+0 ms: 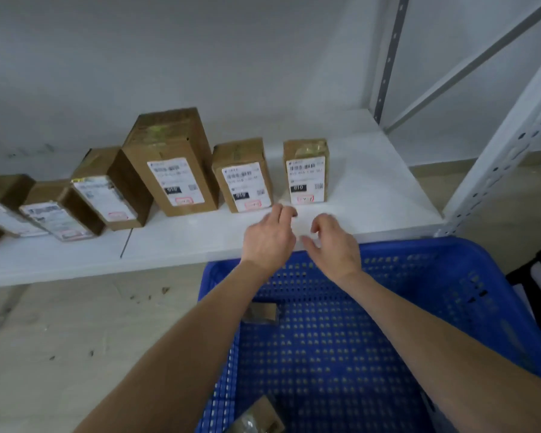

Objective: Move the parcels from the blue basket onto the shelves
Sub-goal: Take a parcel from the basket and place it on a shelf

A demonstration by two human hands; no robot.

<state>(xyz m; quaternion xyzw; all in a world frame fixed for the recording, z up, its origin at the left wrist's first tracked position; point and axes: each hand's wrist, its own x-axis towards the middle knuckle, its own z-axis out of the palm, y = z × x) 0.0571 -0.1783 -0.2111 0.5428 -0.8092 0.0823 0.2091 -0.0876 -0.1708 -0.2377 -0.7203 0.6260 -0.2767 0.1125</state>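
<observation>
Where the pale floor (75, 332) shows at lower left, a few dark specks (164, 290) are scattered on it below the front edge of a white shelf (372, 189). Along that shelf a row of brown boxes is set before a plain grey-white wall (200, 57), with the labels turned forward. Several low parcels (57, 214) are crowded together at the left. Next comes a tall parcel (172, 164) standing upright, then a smaller parcel (242, 176) just beside it. The last parcel (306, 171) stands a little apart.

Just in front of the last parcel, the left hand (269, 237) and the right hand (333, 242) are held side by side over the shelf's front edge. The fingers of both are loosely curled, and nothing is held in them.

Below the forearms a blue basket (450, 276) with perforated walls is seen. Two boxes lie in it: a small parcel (261, 312) near its far left side and a taped parcel (256, 417) cut off by the bottom edge of the view.

At the right a perforated grey metal upright (497, 170) of the shelving is seen, with a slanted brace (469, 64) behind it.
</observation>
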